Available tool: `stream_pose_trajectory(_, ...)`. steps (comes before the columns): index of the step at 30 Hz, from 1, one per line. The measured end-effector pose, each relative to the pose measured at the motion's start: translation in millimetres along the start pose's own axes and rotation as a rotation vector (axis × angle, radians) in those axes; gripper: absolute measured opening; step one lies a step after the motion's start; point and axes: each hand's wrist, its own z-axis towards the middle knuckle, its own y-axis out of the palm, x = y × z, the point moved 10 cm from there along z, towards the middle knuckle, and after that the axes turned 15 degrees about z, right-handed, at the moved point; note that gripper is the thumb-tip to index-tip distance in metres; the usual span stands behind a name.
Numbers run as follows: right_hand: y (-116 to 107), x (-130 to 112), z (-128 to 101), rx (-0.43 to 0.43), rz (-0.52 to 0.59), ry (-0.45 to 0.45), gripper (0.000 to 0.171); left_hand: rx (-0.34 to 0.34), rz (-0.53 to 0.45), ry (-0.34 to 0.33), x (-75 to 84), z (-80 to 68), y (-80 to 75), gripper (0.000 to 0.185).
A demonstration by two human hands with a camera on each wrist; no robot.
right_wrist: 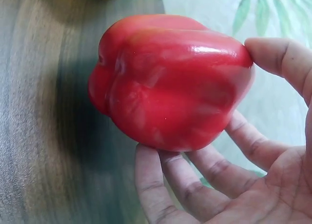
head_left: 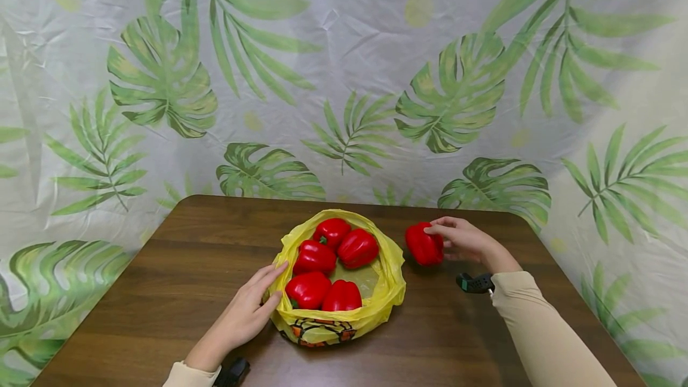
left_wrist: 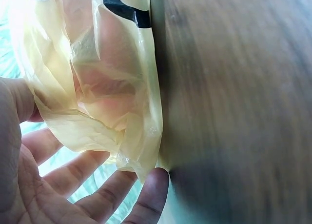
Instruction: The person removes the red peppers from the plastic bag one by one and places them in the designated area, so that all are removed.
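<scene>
Gripping a red bell pepper between thumb and curled fingers, our right hand keeps it low at the wooden table, just to the right of the yellow plastic bag. The right wrist view shows why the hold looks secure: the thumb presses one side of the glossy fruit while the other fingers cradle it from beneath, so the rounded, slippery skin cannot roll out. Whether the pepper's base touches the table or hangs just above it, we cannot tell.

Our left hand lies open against the bag's near left wall, fingers straight and spread, palm toward the plastic. In the left wrist view the thin yellow film bunches against the palm and fingertips, which seems to be what keeps the limp bag steady and its mouth wide. Nothing is pinched there; the hand only presses and props.

Inside the bag, five more red peppers sit crowded together, three toward the back and two at the front, and their weight appears to flatten the bag into a shallow nest. A dark printed pattern shows on its near lower side.

Behind the table hangs a pale curtain with green palm leaves. Both our arms wear light beige sleeves, each with a dark wrist camera mount strapped on.
</scene>
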Motion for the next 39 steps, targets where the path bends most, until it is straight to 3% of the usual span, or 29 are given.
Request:
stream_pose_trajectory(12, -9, 20, 9, 0.041, 0.013, 0.019, 0.068, -0.002, -0.007, -0.003, -1.0, -0.1, 0.9, 0.054)
stream_pose_trajectory(39, -42, 25, 7, 0.14, 0.091, -0.08, 0.059, -0.019, -0.016, -0.019, -3.1, -0.5, 2.6, 0.053)
